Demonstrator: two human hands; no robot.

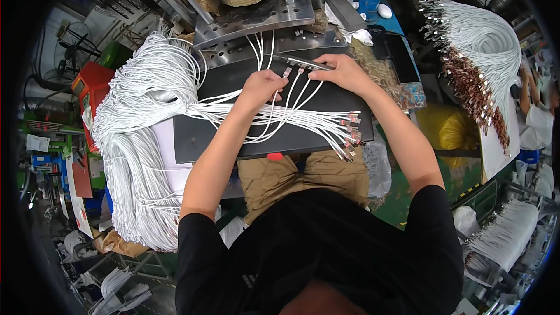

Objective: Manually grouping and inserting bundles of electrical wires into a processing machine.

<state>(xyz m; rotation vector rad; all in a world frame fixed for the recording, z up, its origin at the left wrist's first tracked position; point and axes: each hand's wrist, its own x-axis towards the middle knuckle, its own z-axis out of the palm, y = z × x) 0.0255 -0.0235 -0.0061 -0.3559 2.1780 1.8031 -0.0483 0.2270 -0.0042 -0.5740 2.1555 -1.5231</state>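
My left hand (263, 88) pinches a white cable just below its small metal-tipped connector (286, 72). Beside it, my right hand (344, 74) grips the right end of a narrow metal bar (294, 59). A couple more white cables hang from this bar by their connectors. Below both hands, a fanned bunch of white cables (291, 115) lies across a black work board (201, 140), its connector ends (353, 122) at the right. Further white cables (259, 49) run into the metal press base behind the bar.
A steel press (256, 20) with upright columns stands at the far side. Large white cable bundles (140, 93) are heaped at left, near a red machine (93, 90). At right are a dark flat device (399, 58), a yellow bag (446, 125) and another hanging cable bundle (490, 41).
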